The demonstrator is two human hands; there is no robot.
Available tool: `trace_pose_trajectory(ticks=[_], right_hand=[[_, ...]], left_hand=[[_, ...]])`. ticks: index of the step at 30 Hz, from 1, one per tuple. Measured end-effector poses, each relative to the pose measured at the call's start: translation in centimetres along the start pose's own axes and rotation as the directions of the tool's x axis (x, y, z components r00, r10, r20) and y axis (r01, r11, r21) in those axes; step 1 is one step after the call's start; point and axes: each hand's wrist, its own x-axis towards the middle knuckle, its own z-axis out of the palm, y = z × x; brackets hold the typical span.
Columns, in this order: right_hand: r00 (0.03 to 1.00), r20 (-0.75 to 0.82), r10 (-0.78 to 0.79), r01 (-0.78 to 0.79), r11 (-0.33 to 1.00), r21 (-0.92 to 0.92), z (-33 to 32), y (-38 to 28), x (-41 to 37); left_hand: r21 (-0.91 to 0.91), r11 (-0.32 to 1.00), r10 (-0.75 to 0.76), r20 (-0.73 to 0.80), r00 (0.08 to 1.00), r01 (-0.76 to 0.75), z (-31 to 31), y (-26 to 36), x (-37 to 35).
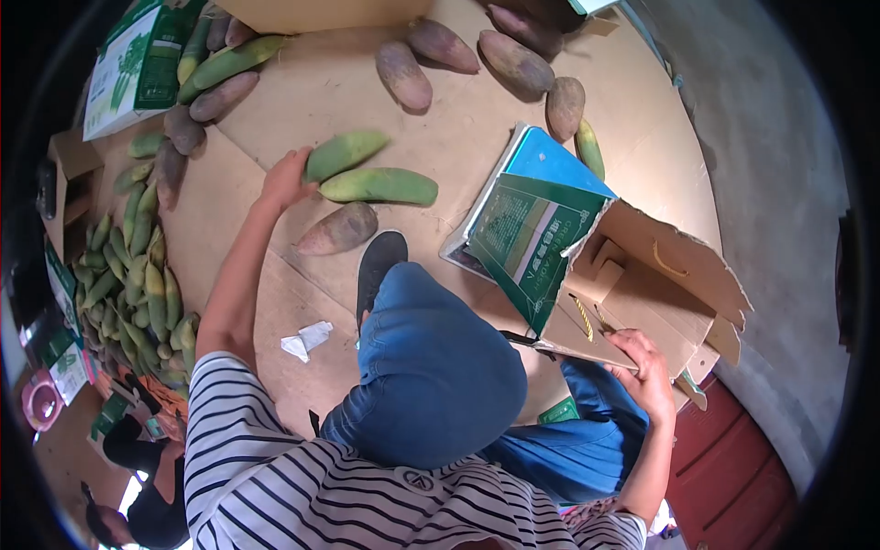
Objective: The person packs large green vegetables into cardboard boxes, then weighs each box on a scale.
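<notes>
My left hand (291, 179) is closed round the near end of a green radish (346, 154); some of its fingers are hidden. A second green radish (380, 186) lies just beside it, close to my fingertips. Below them rests a purple-skinned radish (339, 229) on the cardboard floor. My right hand (644, 371) grips the edge of an open carton (665, 293), which leans on its side against my leg. The carton has a green printed panel (522, 243) and yellow cord handles.
Several purple radishes (518, 62) lie at the far side. A large heap of green radishes (133, 293) lies at left, near a green-and-white carton (137, 69). A crumpled white tissue (307, 340) is by my foot (380, 261). Another person (151, 486) is at lower left; a grey wall (761, 183) stands right.
</notes>
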Motion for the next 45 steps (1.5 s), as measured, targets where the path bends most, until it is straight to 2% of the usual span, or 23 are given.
trace_pose_trajectory(ticks=[3, 6, 9, 12, 14, 15, 16, 19, 22, 23, 26, 28, 30, 33, 34, 36, 39, 41, 43, 44, 45], right_hand=[[1.0, 0.011, 0.001, -0.001, 1.0, 0.012, -0.1, -0.1, 0.1], [1.0, 0.012, -0.005, 0.006, 1.0, -0.028, -0.1, -0.2, 0.0], [1.0, 0.009, 0.003, -0.003, 1.0, -0.03, -0.3, -0.4, 0.0], [1.0, 0.017, -0.013, 0.014, 1.0, -0.023, -0.4, -0.4, 0.1], [1.0, 0.021, -0.019, 0.019, 1.0, -0.022, -0.3, -0.2, 0.1], [1.0, 0.021, -0.018, 0.019, 1.0, -0.023, -0.3, 0.0, 0.1], [1.0, 0.025, -0.018, 0.018, 1.0, -0.021, -0.3, 0.1, 0.0], [0.999, 0.047, -0.022, 0.023, 1.0, -0.022, -0.4, 0.4, 0.0], [0.999, 0.028, -0.025, 0.025, 1.0, -0.014, -0.5, 0.2, 0.0], [0.999, 0.027, -0.036, 0.036, 0.999, -0.01, -0.4, 0.4, -0.1], [0.998, 0.03, -0.048, 0.048, 0.999, 0.003, -0.3, 0.7, -0.2], [0.999, 0.039, -0.038, 0.038, 0.999, 0.001, -0.4, 0.8, -0.4], [0.998, 0.006, -0.063, 0.064, 0.998, -0.027, -0.4, 0.9, -0.4], [0.996, -0.056, -0.07, 0.066, 0.996, -0.066, 0.0, 1.0, -0.9], [0.996, -0.071, -0.053, 0.046, 0.995, -0.094, 0.1, 1.0, -1.1], [0.994, -0.106, -0.009, -0.006, 0.991, -0.136, 0.2, 0.9, -1.6], [0.989, -0.147, 0.012, -0.028, 0.994, -0.109, 0.7, 1.0, -2.1], [0.986, -0.168, -0.019, -0.002, 0.992, -0.126, 0.9, 1.2, -2.1], [0.984, -0.165, -0.066, 0.044, 0.989, -0.138, 1.4, 1.7, -2.2], [0.982, -0.163, -0.101, 0.076, 0.986, -0.15, 1.2, 1.9, -2.2], [0.983, -0.162, -0.089, 0.063, 0.985, -0.158, 1.0, 1.7, -2.1]], left_hand=[[0.098, 0.993, 0.056, 0.152, 0.987, -0.072, -3.2, 3.3, -0.5], [0.119, 0.973, 0.184, 0.115, 0.976, -0.197, -2.8, 3.7, 1.2], [0.176, 0.952, 0.206, 0.24, 0.949, -0.252, -3.0, 6.4, 3.8], [0.503, 0.799, 0.087, 0.447, 0.89, -0.33, -4.0, 11.8, 6.5], [0.497, 0.827, 0.214, 0.153, 0.965, -0.262, -3.3, 14.9, 8.9], [0.594, 0.754, 0.411, -0.091, 0.907, -0.281, -2.5, 15.7, 10.6], [0.685, 0.681, 0.588, -0.302, 0.75, -0.257, -1.3, 16.1, 12.4], [0.638, 0.733, 0.556, -0.362, 0.748, -0.236, 2.0, 15.1, 17.0], [0.744, 0.643, 0.399, -0.127, 0.908, -0.179, 1.3, 15.9, 17.8], [0.705, 0.689, 0.365, -0.134, 0.921, -0.171, 1.3, 15.8, 18.0], [0.615, 0.736, 0.318, 0.057, 0.946, -0.284, -0.2, 15.9, 15.9], [0.444, 0.841, 0.334, 0.02, 0.942, -0.308, 1.5, 15.3, 12.0], [0.188, 0.941, 0.304, -0.113, 0.946, -0.28, 2.0, 14.5, 9.8], [-0.008, 0.983, 0.18, -0.088, 0.98, -0.181, -0.3, 14.2, 8.0], [-0.148, 0.98, 0.103, -0.2, 0.974, -0.134, -1.3, 14.5, 7.2], [-0.423, 0.902, -0.08, -0.369, 0.926, -0.09, -3.6, 15.5, 5.4], [-0.54, 0.799, -0.064, -0.514, 0.855, -0.265, -7.6, 18.1, 0.9], [-0.631, 0.608, -0.047, -0.635, 0.771, -0.482, -11.1, 22.4, -3.9], [-0.708, 0.303, 0.099, -0.642, 0.76, -0.638, -16.5, 29.2, -8.8], [-0.644, 0.069, 0.243, -0.73, 0.639, -0.762, -17.2, 31.0, -9.5], [-0.571, 0.061, 0.41, -0.734, 0.542, -0.819, -17.8, 32.3, -9.7]])
